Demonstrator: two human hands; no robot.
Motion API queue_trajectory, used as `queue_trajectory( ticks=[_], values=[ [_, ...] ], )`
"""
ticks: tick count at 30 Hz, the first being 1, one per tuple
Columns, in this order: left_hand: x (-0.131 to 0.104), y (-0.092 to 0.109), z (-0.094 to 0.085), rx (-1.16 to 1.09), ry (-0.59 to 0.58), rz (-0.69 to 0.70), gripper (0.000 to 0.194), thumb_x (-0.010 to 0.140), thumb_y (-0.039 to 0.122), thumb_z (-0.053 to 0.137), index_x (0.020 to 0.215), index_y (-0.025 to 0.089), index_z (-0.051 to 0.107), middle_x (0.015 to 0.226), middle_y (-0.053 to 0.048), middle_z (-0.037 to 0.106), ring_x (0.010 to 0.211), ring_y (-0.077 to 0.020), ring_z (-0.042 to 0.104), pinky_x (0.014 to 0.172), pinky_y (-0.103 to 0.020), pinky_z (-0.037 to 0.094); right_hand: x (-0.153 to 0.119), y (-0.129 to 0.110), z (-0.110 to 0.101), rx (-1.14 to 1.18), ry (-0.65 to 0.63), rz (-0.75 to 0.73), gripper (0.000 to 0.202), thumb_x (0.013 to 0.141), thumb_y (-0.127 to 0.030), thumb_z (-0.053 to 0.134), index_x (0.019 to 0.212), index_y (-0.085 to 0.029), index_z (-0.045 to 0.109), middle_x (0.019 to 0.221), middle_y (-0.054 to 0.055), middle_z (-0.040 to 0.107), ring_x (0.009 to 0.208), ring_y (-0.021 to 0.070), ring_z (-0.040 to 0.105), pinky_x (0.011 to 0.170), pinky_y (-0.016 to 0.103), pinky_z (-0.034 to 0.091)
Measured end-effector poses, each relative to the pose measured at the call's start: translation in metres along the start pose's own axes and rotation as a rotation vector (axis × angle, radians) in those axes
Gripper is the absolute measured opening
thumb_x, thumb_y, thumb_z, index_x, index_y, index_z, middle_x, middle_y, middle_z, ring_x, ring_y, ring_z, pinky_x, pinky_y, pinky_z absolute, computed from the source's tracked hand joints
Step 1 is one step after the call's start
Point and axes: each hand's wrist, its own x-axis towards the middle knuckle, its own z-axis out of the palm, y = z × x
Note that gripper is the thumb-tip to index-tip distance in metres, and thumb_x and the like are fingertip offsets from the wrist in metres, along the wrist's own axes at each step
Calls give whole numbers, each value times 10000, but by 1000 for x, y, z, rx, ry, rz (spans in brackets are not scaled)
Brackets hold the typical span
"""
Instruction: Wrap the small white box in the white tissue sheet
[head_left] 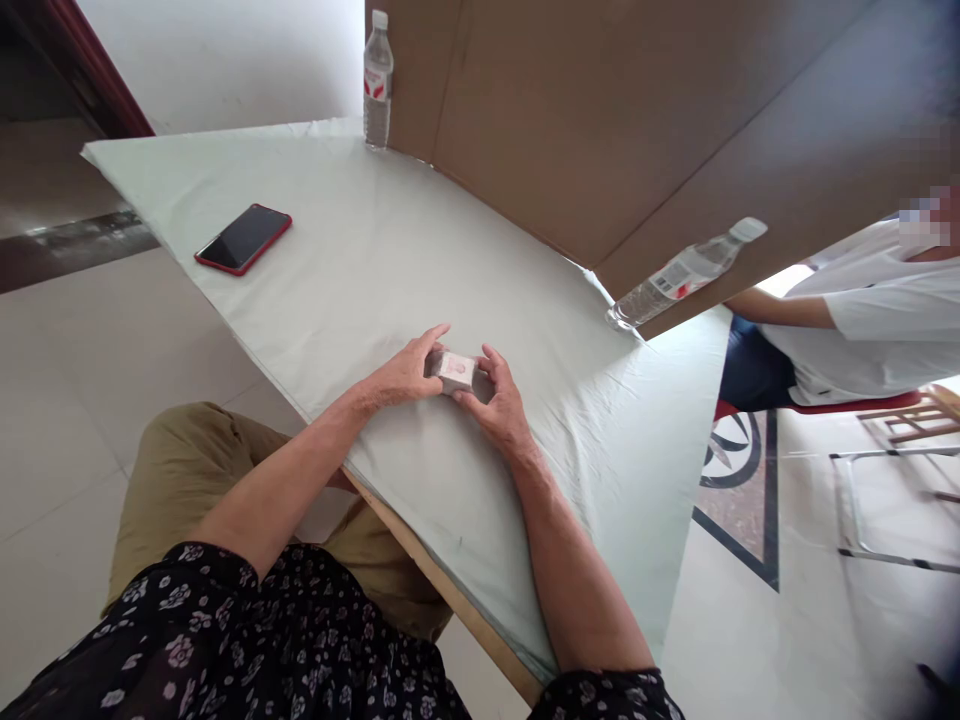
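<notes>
A small whitish block with a reddish figure printed on top, which looks like a pack of playing cards (456, 370), is at the near middle of the cloth-covered table (360, 260). My left hand (409, 370) grips its left end, thumb in front and fingers behind. At the opposite end, my right hand (496, 397) holds it between thumb and curled fingers. Both hands are low over the cloth; whether the pack rests on it I cannot tell.
A phone in a red case (244, 240) lies at the left. Two water bottles, one upright (378, 85) and one appearing slanted (682, 275), stand against a tall brown board (525, 120). Beyond it at right sits a person in a white shirt (892, 320).
</notes>
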Motion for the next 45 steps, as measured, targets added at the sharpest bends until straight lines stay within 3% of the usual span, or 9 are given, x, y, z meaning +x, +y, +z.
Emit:
queue_trajectory(
  ticks=[5,12,19,26,31,38,43,45],
  values=[
    [0,5,5,13,50,30,934,696,232,655,1567,136,334,1271,-128,632,1112,-239,610,1022,-381,465,-1,-1,2,-27,67,-12,796,802,-531,731,1493,-279,426,1313,117,675,1252,320,624,1100,560,436],
    [1,-2,2,-40,48,-15,951,660,224,625,1568,167,349,1409,-151,562,1291,-301,550,1122,-443,413,-2,-6,0,-22,47,-14,791,787,-589,733,1462,-271,470,1406,149,626,1329,344,573,1132,598,399],
    [3,-4,-4,-169,51,-38,951,649,247,596,1561,168,341,1426,-158,559,1356,-324,517,1186,-501,357,-6,-17,-8,-15,123,-62,578,871,-538,648,1372,-268,545,1427,131,618,1344,308,562,1125,558,432],
    [2,1,-2,-150,16,-31,945,666,241,612,1562,151,324,1396,-167,587,1268,-288,579,1104,-454,431,-6,-21,2,-248,84,-225,587,883,-583,626,1407,-333,538,1529,90,531,1473,337,420,1206,614,303],
    [3,0,0,-114,19,-6,912,672,240,611,1544,166,357,1317,-122,631,1187,-253,612,1056,-404,460,-4,-21,6,-292,64,-209,472,900,-613,600,1290,-349,639,1546,73,512,1475,353,410,1195,626,310],
    [1,-2,-2,-102,40,-49,937,673,220,643,1561,176,347,1498,-176,495,1346,-319,514,1144,-475,405,-8,-24,-4,-102,254,-181,343,935,-498,586,1196,-291,668,1435,107,592,1374,299,532,1154,557,407],
    [-1,-1,-3,-51,35,-41,953,658,224,644,1563,191,349,1515,-168,480,1420,-360,422,1182,-526,356,-5,-15,-6,-22,275,-52,301,890,-499,611,1060,-260,679,1363,116,635,1290,302,585,1022,510,503],
    [-1,-1,-3,-21,29,-39,974,647,229,645,1569,170,337,1502,-175,489,1424,-362,413,1184,-526,349,-3,-12,-7,29,271,11,377,881,-553,601,1105,-256,663,1378,124,629,1285,308,588,994,504,516]
  ],
)
